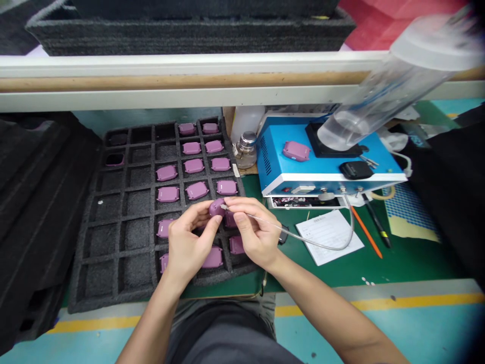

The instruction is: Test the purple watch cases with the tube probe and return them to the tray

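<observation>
My left hand is shut on a small purple rounded device, holding it up over the foam tray. My right hand pinches a metal-tipped clear dispensing tube, with the tip at the device's edge. The tube loops to a blue benchtop dispenser. Several similar purple devices sit in separate cells of a black foam tray, some partly hidden under my hands. Another purple device lies on the dispenser's top.
A clear plastic cylinder leans above the dispenser. A glass bottle and white plastic bottle stand behind the tray. A paper form, orange pencil and black pen lie on a green mat. Black foam trays are stacked left.
</observation>
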